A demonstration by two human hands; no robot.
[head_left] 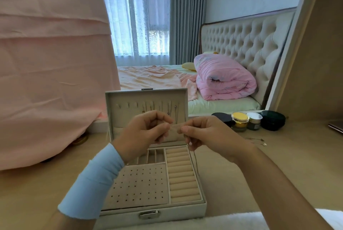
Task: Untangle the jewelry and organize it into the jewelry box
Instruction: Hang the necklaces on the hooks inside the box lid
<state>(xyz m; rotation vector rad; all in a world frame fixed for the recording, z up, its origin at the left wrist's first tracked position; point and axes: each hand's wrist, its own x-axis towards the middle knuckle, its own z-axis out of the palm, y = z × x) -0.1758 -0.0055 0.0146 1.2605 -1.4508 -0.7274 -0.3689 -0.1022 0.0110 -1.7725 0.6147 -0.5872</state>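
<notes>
Chain: a thin, pale metal necklace chain [196, 161], very fine, and blurred where it meets the fingers.
Where it is: up in the air over the open box, with a short stretch pulled between the two hands and the rest dropping below the right hand.
Left hand [146, 130]: raised in front of the lid, fingers curled in, thumb and forefinger pinching one end of the short stretch.
Right hand [206, 133]: level with the left and just beside it, fingertips nipped tight on the chain; the loose tail comes out under this hand.
Axis: the stretch between the hands runs roughly level, left to right; the hanging tail runs close to vertical, drifting a touch right as it falls along the box's right edge.
Box: a white leather-look jewelry box [120, 218] with a metal clasp sits on the beige tabletop [278, 164], its lid [111, 103] standing upright.
Inside the lid: several fine necklaces [163, 107] hang from hooks.
Tray: cream ring rolls [183, 174] lie on the right, a perforated earring panel [137, 185] on the left.
Table, right: more small jewelry [259, 141] lies loose, well apart from the box, near a row of cosmetic jars [239, 121].
Left wrist: a light blue sleeve [92, 183].
</notes>
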